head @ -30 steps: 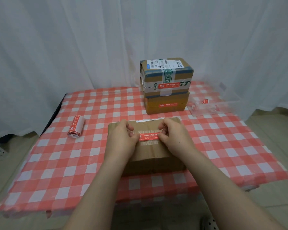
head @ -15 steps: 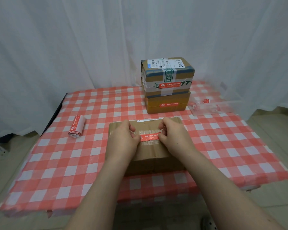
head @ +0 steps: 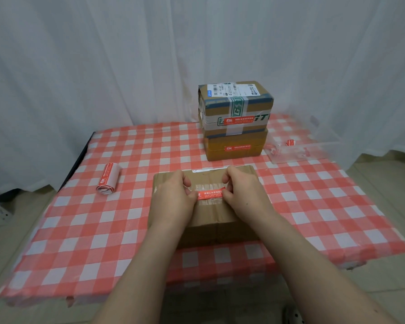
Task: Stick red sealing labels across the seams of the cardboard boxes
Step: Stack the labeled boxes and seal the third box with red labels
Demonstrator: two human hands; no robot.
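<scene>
At lower centre, a left hand [head: 173, 199] and a right hand [head: 242, 195] each pinch one end of a red rectangular sealing label [head: 211, 194] between curled fingertips. They stretch it over the clear-taped seam on top of a plain brown cardboard box [head: 218, 230], which stands on a red-and-white checked tablecloth [head: 91, 230]. If one end lands first or the pull is uneven, the label could wrinkle, stick crooked or miss the seam. Farther back lie a roll of red labels [head: 108, 178] at middle left, two stacked, already labelled cardboard boxes [head: 235, 136] at upper centre, and a clear plastic tray [head: 313, 148] to their right.
</scene>
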